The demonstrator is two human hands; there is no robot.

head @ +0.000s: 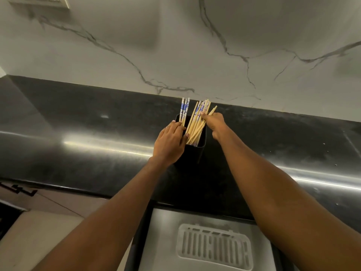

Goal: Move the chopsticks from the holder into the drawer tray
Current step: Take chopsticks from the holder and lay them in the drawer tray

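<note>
Standing upright in a black square holder point(192, 153), the chopsticks point(195, 124) fan out above its rim, pale wood with blue-and-white patterned tops. A few of them lean against the holder's far left corner, apart from the larger bundle that tilts to the right. The holder sits on a dark, glossy table point(78, 149) close to a white marble-veined wall point(175, 45).

The left hand point(169, 143) rests on the holder's near left edge, its fingers point(180, 127) curled over the rim and touching the side of the bundle, steadying the holder rather than clearly pinching any stick. The right hand point(214, 124) reaches in from the right, its fingers closed around the upper part of the larger bundle; the thumb tip shows against the sticks just below their patterned tops.

Below the table's front edge, an open drawer point(160, 241) shows a grey liner, and on it lies a white slotted tray point(214, 249), holding no chopsticks. Both forearms stretch over the drawer toward the holder.
</note>
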